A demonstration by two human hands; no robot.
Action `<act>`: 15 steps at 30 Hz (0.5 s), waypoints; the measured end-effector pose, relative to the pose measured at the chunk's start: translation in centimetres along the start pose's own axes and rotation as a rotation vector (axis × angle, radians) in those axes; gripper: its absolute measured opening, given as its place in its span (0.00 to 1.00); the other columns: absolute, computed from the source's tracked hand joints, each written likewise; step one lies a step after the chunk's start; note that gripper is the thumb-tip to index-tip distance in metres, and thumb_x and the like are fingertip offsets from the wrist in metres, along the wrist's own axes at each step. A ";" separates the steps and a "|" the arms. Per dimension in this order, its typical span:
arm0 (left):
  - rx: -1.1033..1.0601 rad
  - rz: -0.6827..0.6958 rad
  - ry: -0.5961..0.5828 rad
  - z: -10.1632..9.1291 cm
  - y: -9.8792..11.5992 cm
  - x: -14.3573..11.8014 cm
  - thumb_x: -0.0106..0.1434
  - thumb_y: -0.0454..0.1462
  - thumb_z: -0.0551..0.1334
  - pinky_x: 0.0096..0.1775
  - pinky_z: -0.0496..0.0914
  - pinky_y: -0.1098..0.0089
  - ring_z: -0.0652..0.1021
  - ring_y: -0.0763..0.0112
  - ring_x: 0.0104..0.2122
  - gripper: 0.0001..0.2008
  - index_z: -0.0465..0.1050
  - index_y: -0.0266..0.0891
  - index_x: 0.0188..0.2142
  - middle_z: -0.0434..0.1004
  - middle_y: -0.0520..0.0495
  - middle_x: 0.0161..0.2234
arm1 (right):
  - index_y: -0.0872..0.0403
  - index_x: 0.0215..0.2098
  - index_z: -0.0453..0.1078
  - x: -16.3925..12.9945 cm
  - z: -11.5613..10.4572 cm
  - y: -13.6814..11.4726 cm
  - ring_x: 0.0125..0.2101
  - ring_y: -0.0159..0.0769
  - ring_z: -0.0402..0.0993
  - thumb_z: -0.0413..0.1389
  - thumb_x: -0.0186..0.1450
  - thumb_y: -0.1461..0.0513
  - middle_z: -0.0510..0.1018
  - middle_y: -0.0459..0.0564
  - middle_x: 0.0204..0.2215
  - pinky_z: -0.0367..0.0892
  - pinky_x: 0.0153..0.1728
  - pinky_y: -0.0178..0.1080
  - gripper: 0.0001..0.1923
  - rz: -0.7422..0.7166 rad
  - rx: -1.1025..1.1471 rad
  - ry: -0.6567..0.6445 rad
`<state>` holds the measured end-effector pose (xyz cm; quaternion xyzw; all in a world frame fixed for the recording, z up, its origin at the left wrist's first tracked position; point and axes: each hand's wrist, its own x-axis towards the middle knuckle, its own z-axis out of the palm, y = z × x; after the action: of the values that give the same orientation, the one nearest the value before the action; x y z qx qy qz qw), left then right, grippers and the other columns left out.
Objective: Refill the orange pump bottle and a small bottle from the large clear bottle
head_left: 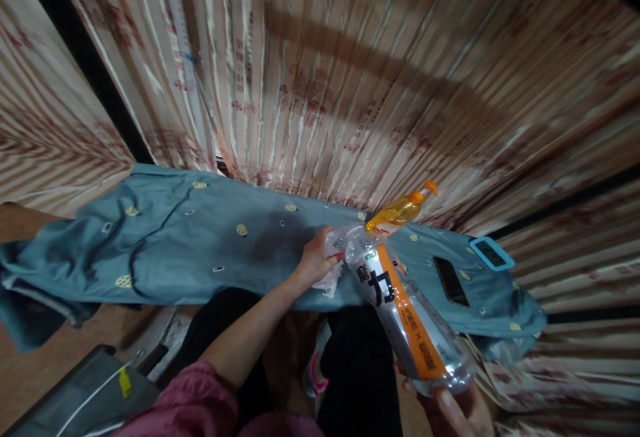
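Currently, a large clear plastic bottle with a silver-and-orange label (406, 313) is held tilted at the teal pineapple-print cloth (165, 243), its base grasped between thumb and fingers of the right hand (460, 411). A transparent plastic item (336, 242) is gripped at the bottle's neck by the left hand (315, 261).

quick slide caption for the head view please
Labelled bottle: right hand at its base, left hand near its neck.

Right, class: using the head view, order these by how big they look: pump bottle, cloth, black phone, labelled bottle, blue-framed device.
1. Cloth
2. Labelled bottle
3. Pump bottle
Smallest: black phone and blue-framed device, too alike to rank.
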<state>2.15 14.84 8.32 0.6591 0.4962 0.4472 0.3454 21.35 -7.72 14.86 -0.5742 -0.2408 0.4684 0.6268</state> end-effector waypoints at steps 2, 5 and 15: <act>0.008 -0.004 -0.004 -0.1 0.1 0.0 0.53 0.35 0.70 0.51 0.71 0.60 0.78 0.59 0.50 0.27 0.66 0.41 0.52 0.77 0.44 0.50 | 0.50 0.57 0.62 0.1 -0.1 0.2 0.31 0.47 0.84 0.72 0.50 0.53 0.85 0.53 0.34 0.78 0.31 0.39 0.40 0.003 -0.003 0.016; 0.006 -0.005 -0.002 -0.2 0.2 0.0 0.52 0.34 0.70 0.52 0.71 0.60 0.77 0.58 0.50 0.27 0.66 0.40 0.52 0.76 0.43 0.50 | 0.52 0.62 0.58 0.2 -0.4 0.4 0.32 0.50 0.83 0.71 0.49 0.51 0.85 0.56 0.36 0.78 0.31 0.41 0.47 0.031 -0.027 0.013; -0.013 0.001 0.009 -0.1 0.1 0.0 0.51 0.34 0.70 0.51 0.72 0.59 0.78 0.59 0.48 0.27 0.68 0.41 0.51 0.78 0.45 0.48 | 0.49 0.59 0.64 0.5 -0.9 1.1 0.31 0.52 0.83 0.69 0.52 0.47 0.85 0.57 0.36 0.79 0.31 0.46 0.40 -0.076 -0.061 -0.025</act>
<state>2.08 14.78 8.50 0.6550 0.4946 0.4535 0.3474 21.98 -7.88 13.49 -0.5774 -0.2845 0.4439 0.6234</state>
